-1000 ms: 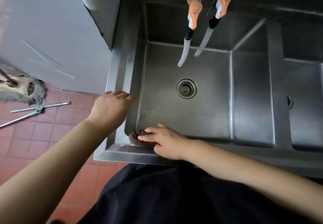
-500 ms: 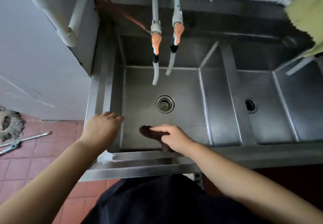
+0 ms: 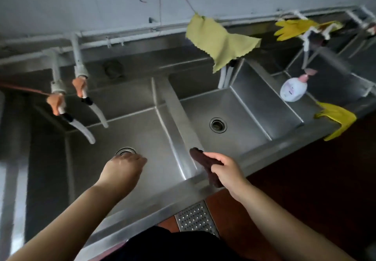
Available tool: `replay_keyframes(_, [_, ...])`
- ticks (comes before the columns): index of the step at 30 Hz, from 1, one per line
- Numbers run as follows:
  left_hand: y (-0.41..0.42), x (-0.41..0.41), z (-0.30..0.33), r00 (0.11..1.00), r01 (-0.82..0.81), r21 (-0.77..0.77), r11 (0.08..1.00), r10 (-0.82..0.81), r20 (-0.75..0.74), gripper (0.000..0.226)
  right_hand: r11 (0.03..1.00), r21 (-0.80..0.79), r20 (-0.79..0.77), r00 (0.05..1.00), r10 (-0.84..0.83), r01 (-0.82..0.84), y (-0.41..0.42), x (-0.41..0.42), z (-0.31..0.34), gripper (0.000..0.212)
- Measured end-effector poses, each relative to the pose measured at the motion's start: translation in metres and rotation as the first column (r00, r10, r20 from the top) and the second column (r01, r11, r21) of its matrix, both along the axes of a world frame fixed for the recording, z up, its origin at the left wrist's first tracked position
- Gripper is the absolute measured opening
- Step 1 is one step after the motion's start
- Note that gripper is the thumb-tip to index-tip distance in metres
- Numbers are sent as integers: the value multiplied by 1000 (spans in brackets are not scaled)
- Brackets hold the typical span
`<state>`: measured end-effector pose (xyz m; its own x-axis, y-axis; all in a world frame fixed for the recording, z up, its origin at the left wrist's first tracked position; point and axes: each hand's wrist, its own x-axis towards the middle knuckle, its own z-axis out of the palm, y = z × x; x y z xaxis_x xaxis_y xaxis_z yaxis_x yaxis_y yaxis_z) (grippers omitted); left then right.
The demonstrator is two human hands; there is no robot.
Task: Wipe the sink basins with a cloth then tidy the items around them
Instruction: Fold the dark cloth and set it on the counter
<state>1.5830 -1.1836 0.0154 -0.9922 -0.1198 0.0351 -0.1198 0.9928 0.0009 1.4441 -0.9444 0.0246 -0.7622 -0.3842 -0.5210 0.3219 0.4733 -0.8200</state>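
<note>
Steel sink unit (image 3: 142,216): left basin (image 3: 126,134), divider ridge (image 3: 179,118), middle basin (image 3: 240,122), a further basin at far right.

Yellow-green cloth (image 3: 215,40) hangs above the middle basin; yellow gloves (image 3: 295,28) on the back rail; soap bottle (image 3: 294,89) at the far divider.

Right hand (image 3: 225,171) grips the dark cloth (image 3: 205,163), fingers curled round it. Cloth sits at the near end of the divider ridge; its long axis runs up-left from the hand, near end hanging over the front rim.

Left hand (image 3: 122,169) hovers over the left basin near its drain (image 3: 125,151), fingers loosely bent, holding nothing.

Judgement: middle basin lies just right of the cloth; right hand is nearer.
</note>
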Motion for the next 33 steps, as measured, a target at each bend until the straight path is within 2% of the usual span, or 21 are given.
replay_keyframes(5, [118,-94,6,993,116,83,990,-115,-20,42,983,-63,-97,979,-177,172,117,-61,20,53])
replay_keyframes(9, [219,-169,19,971,240,177,955,-237,-35,32,954,-136,-131,949,-286,268,200,-101,37,54])
replay_keyframes(13, [314,-239,38,971,207,350,913,-236,41,44,926,-192,-202,910,-362,326,263,-134,50,59])
replay_keyframes(16, [368,-288,54,980,146,618,773,-199,18,44,917,-215,-291,874,-388,336,296,-158,55,61])
replay_keyframes(19, [410,-334,66,983,-16,873,487,-153,103,39,908,-226,-339,845,-414,354,318,-183,56,62])
replay_keyframes(21, [435,-362,73,981,-90,946,313,-137,138,47,902,-225,-384,817,-430,369,330,-201,57,60])
replay_keyframes(23, [458,-389,76,984,-85,958,274,-125,123,50,895,-230,-424,788,-446,382,344,-222,56,56])
replay_keyframes(26, [489,-431,77,987,-58,968,242,-135,93,23,890,-222,-444,772,-456,398,371,-255,57,58])
replay_keyframes(30, [522,-490,74,970,-61,983,173,-220,99,24,883,-188,-438,768,-467,430,413,-302,58,61])
replay_keyframes(33, [549,-534,73,953,-79,991,107,-282,107,27,843,-135,-500,699,-512,521,446,-342,65,62])
